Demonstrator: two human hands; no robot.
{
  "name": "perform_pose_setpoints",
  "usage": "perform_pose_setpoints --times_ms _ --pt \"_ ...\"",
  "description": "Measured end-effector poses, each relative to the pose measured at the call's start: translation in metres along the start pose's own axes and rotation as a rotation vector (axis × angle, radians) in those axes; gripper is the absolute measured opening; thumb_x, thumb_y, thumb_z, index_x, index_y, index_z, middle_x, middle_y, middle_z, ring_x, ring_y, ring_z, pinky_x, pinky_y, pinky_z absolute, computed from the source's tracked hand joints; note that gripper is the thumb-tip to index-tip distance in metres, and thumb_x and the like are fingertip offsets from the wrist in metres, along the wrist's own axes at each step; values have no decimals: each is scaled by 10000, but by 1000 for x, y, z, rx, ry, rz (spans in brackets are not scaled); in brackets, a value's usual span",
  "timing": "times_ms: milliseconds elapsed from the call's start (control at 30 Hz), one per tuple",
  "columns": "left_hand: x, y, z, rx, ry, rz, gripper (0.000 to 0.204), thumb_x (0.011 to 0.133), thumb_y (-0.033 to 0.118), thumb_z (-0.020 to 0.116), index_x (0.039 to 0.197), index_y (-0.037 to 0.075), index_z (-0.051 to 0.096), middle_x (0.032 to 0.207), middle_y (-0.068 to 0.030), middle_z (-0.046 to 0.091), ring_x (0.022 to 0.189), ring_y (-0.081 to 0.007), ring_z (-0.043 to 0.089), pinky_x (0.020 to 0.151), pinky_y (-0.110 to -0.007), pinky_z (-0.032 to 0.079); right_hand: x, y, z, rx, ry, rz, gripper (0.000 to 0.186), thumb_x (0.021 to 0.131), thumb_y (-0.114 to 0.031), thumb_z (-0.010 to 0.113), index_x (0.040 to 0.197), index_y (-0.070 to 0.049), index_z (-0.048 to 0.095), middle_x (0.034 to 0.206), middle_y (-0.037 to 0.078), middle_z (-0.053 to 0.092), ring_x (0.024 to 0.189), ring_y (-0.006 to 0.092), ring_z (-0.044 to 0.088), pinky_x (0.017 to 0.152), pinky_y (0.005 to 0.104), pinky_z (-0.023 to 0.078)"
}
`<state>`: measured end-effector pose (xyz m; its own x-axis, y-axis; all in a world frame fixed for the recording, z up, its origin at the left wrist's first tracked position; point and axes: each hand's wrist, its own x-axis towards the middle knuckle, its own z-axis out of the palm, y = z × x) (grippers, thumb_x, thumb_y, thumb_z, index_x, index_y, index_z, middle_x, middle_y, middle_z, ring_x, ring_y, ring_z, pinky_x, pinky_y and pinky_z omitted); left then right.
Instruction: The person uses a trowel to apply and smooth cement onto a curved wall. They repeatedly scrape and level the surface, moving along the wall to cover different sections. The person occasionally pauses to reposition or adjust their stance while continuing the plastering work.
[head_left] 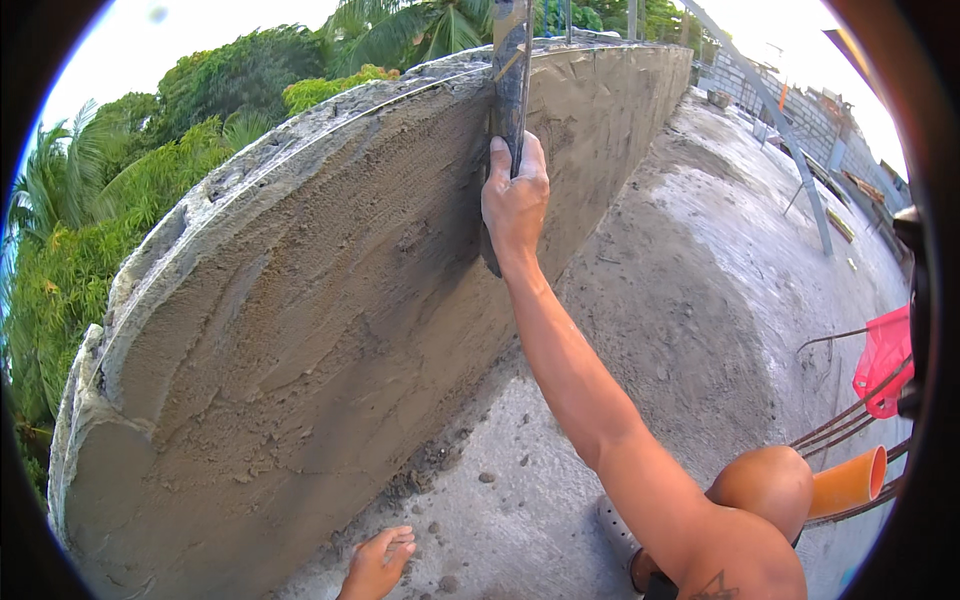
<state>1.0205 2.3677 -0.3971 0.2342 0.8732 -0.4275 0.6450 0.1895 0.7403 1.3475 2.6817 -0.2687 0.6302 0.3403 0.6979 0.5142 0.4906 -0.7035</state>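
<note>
A long, mortar-stained straightedge bar (pixel 512 62) stands nearly upright against the wet, grey-brown plaster of a low wall (pixel 330 280). Around its middle closes my right hand (pixel 515 195), arm stretched far forward. The bar's top runs out of view; its lower end shows beneath my wrist. My left hand (pixel 378 563) hangs low near the foot of the wall, fingers loosely bent and apart, with nothing in it. Beside the bar the plaster looks smoother on the right, while rough, ridged patches show on the left.
Mortar crumbs (pixel 487 478) lie along the wall's base on the concrete floor (pixel 690 330). To my right are an orange pipe (pixel 848 482), bent rebar (pixel 835 430) and a pink plastic bag (pixel 884 360). A slanting metal bar (pixel 790 130) stands farther off. Trees (pixel 230 85) rise behind the wall.
</note>
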Motion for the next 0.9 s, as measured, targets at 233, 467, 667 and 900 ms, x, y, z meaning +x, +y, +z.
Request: perform_pose_setpoints --times_ms 233,467,667,900 --pt "0 -21 1 -39 16 79 287 959 108 675 1217 -13 642 1086 -160 752 1014 -226 728 852 -337 567 -40 -11 -3 18 -18 1 237 999 -149 594 1184 -1 606 1050 188 626 947 389 628 839 441 499" --pt "3 -26 1 -50 2 50 295 966 126 671 1224 -12 641 1053 -160 751 1006 -235 724 860 -344 555 -84 -21 -6 87 -59 2 236 999 -117 604 1200 8 604 1060 193 625 942 380 629 841 427 504" --pt "2 -22 1 -15 17 62 312 964 167 683 1216 -13 651 1050 -167 742 995 -240 718 868 -354 548 -154 -46 -12 181 -152 55 264 966 -34 628 1215 51 596 1031 187 615 909 343 604 832 402 507" --pt "1 -19 3 -50 -7 40 332 971 153 665 1241 -38 628 1125 -198 720 1044 -265 714 904 -367 567 -211 -59 -13 177 -153 9 257 940 13 634 1193 56 617 1068 182 657 1005 348 598 890 423 493"
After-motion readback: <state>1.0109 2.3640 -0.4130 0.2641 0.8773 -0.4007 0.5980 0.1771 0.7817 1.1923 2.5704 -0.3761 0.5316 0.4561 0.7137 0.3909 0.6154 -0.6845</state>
